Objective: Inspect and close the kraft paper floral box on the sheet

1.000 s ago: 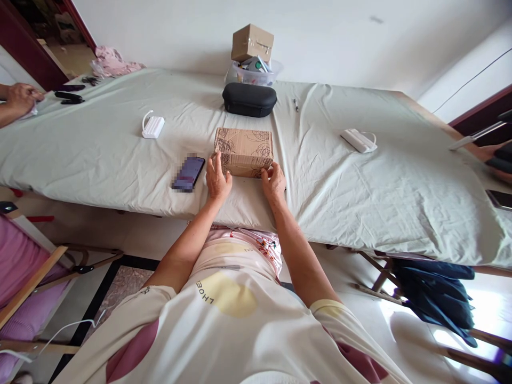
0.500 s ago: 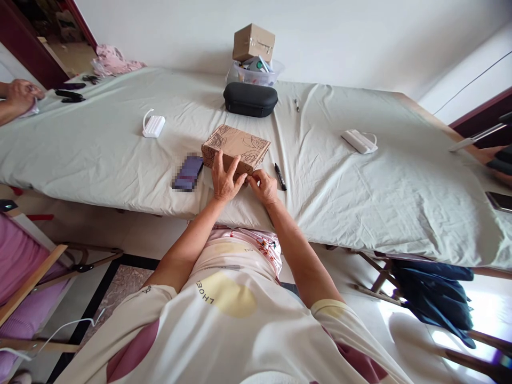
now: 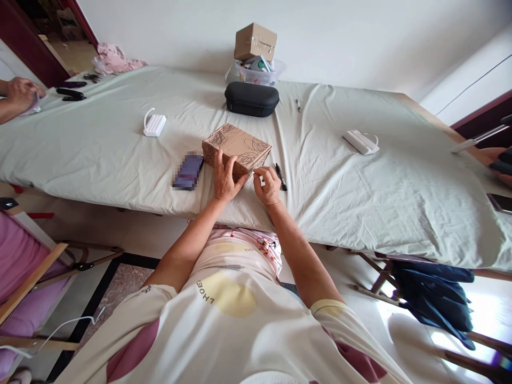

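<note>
On the table: 2 boxes (1 near, 1 atop a tub), 2 pens, 1 case. The left hand spreads open against the near box's front; the right hand curls at its near corner, any grip indiscernible. This box, brown with dark scribbles, sits askew beside 1 phone.

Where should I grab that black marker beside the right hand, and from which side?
Probably best to pinch the black marker across the middle of its barrel, coming from above with the right hand, just left of it. It lies flat and lengthwise on the cloth, pointing roughly away from the person, so thumb and fingers would close on its two long sides.
</note>
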Tool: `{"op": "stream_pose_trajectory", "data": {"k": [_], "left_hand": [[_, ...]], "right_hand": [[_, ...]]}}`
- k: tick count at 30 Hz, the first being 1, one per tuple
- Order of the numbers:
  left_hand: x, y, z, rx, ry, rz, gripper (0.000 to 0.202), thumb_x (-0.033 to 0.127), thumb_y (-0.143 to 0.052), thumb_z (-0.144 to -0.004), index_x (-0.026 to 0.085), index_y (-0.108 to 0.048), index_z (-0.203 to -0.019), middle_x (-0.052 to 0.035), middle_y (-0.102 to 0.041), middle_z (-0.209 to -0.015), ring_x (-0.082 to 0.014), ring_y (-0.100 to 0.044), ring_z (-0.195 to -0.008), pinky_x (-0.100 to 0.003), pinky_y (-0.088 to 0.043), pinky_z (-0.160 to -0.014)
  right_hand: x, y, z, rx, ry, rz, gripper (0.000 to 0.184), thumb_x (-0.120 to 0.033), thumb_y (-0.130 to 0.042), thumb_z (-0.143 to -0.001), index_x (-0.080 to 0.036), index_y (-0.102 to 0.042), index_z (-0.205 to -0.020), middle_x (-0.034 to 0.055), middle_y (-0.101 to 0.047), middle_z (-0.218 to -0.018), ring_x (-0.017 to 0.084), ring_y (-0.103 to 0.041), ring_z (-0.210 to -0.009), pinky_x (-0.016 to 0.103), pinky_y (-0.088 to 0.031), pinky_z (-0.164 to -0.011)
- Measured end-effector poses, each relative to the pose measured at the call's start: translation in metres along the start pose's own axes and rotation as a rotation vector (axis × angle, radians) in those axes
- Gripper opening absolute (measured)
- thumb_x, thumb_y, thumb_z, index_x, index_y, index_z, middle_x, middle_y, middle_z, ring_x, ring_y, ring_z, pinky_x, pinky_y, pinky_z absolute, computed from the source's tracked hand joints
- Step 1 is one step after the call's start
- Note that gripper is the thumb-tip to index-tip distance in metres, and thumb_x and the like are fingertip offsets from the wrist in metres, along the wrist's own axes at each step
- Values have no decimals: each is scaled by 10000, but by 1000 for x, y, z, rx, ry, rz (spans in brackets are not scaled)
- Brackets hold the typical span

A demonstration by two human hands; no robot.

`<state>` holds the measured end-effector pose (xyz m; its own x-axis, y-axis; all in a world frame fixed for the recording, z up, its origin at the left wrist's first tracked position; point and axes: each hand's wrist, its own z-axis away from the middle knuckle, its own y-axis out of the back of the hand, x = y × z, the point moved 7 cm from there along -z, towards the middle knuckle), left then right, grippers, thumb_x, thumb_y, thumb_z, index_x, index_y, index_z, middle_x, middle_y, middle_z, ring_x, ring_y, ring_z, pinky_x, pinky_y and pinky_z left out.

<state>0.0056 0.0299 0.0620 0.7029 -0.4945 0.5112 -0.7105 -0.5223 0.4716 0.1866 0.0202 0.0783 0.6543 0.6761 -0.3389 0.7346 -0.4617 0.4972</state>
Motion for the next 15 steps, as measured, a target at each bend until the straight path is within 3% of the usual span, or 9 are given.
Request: {"op": "stream_pose_trajectory", "data": {"k": [4,7,11,15], "left_hand": [[-1,-3,1,-1,1,0,787,743,-608,-982,167,-540,-1513,-238,-211,-1814,-401,-142,-1729,-624,-230,-1395],[-1,-3,2,5,-13,-9,797,760,-572,-991,170,-539,-1526,-230,-207,-1816,-393,-150,-1729,-614,-236,-1395],[-2,-4,2,-9,-22,-7,784,774,-525,-1002,193,-553,-1526,-193,-199,-1825,-381,-161,-1727,-587,-245,-1400],[-2,-5,2,-28,-25,7,756,748,-466,-1033,192,-549,-1538,-194,-243,-1812,-378,-196,-1718,-587,-243,-1399]], "right_hand": [[1,13,-1,136,22,68,334,-318,-453,-1086,-227,-702,-1289,148,-721,-1222,285,-705,-1158,491,-619,-1011],[-7,8,-1,59,96,124,373,-343,-474,-1078,-261,-689,-1372,144,-687,-1361,313,-664,-1286,569,-557,-1130],[-18,-8,0,-116,168,147,402,-360,-502,-1076,-299,-682,-1430,125,-671,-1448,317,-608,-1388,570,-515,-1186],[-20,-10,-2,-141,169,174,396,-372,-492,-1093,-301,-703,-1421,123,-682,-1455,307,-596,-1406,551,-507,-1184]]}}
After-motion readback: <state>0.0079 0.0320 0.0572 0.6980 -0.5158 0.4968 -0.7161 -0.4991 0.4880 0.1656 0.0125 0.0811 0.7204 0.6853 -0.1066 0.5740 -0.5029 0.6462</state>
